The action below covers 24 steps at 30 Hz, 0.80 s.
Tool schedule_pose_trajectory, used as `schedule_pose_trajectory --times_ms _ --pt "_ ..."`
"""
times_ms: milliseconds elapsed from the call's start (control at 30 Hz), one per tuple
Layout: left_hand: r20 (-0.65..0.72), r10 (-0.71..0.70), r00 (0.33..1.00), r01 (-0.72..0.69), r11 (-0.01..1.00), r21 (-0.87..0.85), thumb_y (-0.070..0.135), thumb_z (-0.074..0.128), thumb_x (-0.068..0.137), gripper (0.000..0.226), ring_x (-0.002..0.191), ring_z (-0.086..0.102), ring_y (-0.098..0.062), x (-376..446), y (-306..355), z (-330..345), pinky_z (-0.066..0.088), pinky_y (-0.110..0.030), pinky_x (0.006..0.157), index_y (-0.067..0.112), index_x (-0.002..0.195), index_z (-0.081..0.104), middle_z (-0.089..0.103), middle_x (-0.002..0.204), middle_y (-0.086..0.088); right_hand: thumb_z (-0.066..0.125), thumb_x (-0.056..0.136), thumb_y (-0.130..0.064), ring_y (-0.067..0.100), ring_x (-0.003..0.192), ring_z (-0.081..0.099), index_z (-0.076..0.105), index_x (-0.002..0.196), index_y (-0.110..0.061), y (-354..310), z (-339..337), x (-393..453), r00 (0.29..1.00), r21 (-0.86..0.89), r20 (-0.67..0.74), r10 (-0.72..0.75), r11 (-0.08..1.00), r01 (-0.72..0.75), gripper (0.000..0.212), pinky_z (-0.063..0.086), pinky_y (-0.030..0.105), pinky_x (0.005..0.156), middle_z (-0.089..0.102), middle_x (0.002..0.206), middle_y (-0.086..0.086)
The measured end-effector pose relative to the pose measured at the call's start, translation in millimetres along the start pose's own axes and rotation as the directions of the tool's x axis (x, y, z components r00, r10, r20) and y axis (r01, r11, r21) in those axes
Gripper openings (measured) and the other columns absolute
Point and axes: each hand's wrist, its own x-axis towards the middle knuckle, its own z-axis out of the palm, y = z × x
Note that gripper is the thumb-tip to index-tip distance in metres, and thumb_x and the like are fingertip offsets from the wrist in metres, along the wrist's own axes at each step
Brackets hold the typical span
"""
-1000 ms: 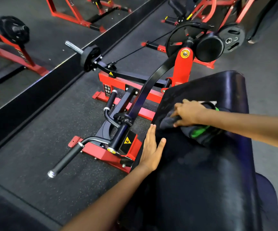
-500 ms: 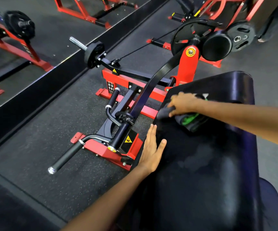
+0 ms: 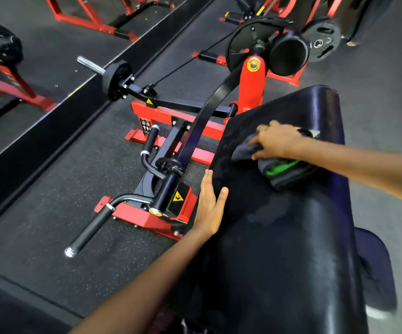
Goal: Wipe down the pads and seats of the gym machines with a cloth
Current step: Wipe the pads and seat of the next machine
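Two hands share the work: your left hand (image 3: 210, 206), fingers straight, lies flat on the pad (image 3: 279, 237) edge at centre frame, apparently to brace it, while your right hand (image 3: 275, 141) presses the bunched cloth (image 3: 283, 171) against the pad's upper-right part to wipe.

Black pad (image 3: 279, 237), dark grey cloth (image 3: 281, 173) with green stripe, red-and-black machine frame (image 3: 161, 116).

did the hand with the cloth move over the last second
Yes. The right hand slid the cloth up the black pad, away from the flat left hand toward the far end.
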Motion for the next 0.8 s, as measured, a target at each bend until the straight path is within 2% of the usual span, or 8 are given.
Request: schedule_pose_trajectory --times_ms 67,133,300,433,500,600,667,800 --pt "-0.002 -0.001 1.000 0.001 1.000 -0.009 0.065 0.029 0.082 0.088 0.140 0.005 0.003 -1.0 0.6 -0.6 0.006 -0.020 0.116 0.017 0.151 0.006 0.006 0.157 0.008 0.055 0.089 -0.050 0.033 0.121 0.038 0.052 0.132 -0.038 11.0 -2.9 1.0 0.990 0.018 -0.041 0.132 0.991 -0.132 0.045 0.041 0.043 0.095 0.045 0.130 0.007" --pt "-0.013 0.002 1.000 -0.002 1.000 -0.008 0.067 0.027 0.079 0.091 0.141 0.006 0.001 -1.4 2.1 -1.0 0.007 -0.022 0.116 0.017 0.151 0.006 0.007 0.158 0.006 0.053 0.090 -0.050 0.032 0.121 0.038 0.052 0.131 -0.040 -0.9 -2.1 -11.5 0.987 -0.042 -0.068 0.143 0.988 -0.146 0.042 0.040 0.042 0.093 0.044 0.131 0.005" --pt "-0.014 0.023 1.000 -0.023 1.000 0.009 0.067 0.025 0.079 0.091 0.140 0.008 -0.001 -0.3 0.0 -1.1 0.009 -0.027 0.118 0.015 0.151 0.008 0.008 0.159 0.003 0.048 0.090 -0.055 0.025 0.120 0.038 0.043 0.134 -0.047 -49.2 5.2 -81.7 0.994 -0.065 -0.108 -0.031 0.998 0.024 0.045 0.039 0.033 0.085 0.042 0.129 -0.002" --pt "0.021 0.023 1.000 -0.023 0.999 0.033 0.069 0.023 0.077 0.092 0.138 0.006 0.002 0.5 1.2 -0.9 0.008 -0.032 0.120 0.016 0.152 0.009 0.007 0.159 0.004 0.046 0.091 -0.055 0.022 0.116 0.040 0.036 0.138 -0.049 -54.6 5.4 -111.5 0.983 -0.033 -0.048 -0.174 0.984 0.173 0.049 0.041 0.032 0.085 0.041 0.130 -0.005" --pt "0.019 0.032 0.999 -0.033 0.998 0.048 0.069 0.022 0.076 0.093 0.138 0.007 0.003 -0.5 1.8 -0.1 0.008 -0.032 0.120 0.015 0.151 0.011 0.009 0.159 0.002 0.050 0.090 -0.053 0.023 0.116 0.041 0.040 0.137 -0.048 -36.0 1.0 -99.6 0.995 -0.009 -0.038 -0.095 0.995 0.095 0.048 0.043 0.034 0.089 0.042 0.131 -0.004" --pt "0.029 0.037 0.999 -0.039 0.997 0.062 0.067 0.024 0.081 0.089 0.141 0.008 -0.001 1.0 2.0 -0.8 0.008 -0.032 0.120 0.013 0.151 0.012 0.010 0.159 0.001 0.052 0.089 -0.050 0.027 0.114 0.040 0.044 0.136 -0.046 -12.5 -6.5 -88.1 0.989 0.020 -0.082 0.127 0.992 -0.125 0.047 0.043 0.038 0.089 0.043 0.129 -0.001" --pt "0.048 0.022 0.999 -0.026 0.996 0.088 0.056 0.033 0.093 0.074 0.145 0.011 -0.010 1.2 3.4 -1.3 0.009 -0.035 0.120 0.013 0.151 0.015 0.014 0.158 -0.001 0.051 0.090 -0.050 0.027 0.115 0.039 0.044 0.135 -0.047 -24.2 -1.9 -98.9 0.983 -0.008 -0.116 0.140 0.990 -0.142 0.046 0.040 0.035 0.084 0.044 0.128 -0.001" --pt "0.048 -0.007 0.999 -0.005 0.968 0.250 0.039 0.049 0.097 0.055 0.139 0.030 -0.022 8.1 6.1 1.3 0.017 -0.042 0.116 0.009 0.141 0.038 0.037 0.147 -0.008 0.067 0.077 -0.048 0.027 0.094 0.050 0.059 0.121 -0.045 -67.5 11.9 -157.5 0.967 0.051 -0.244 -0.078 0.994 0.093 0.045 0.033 0.032 0.064 0.054 0.108 -0.001"
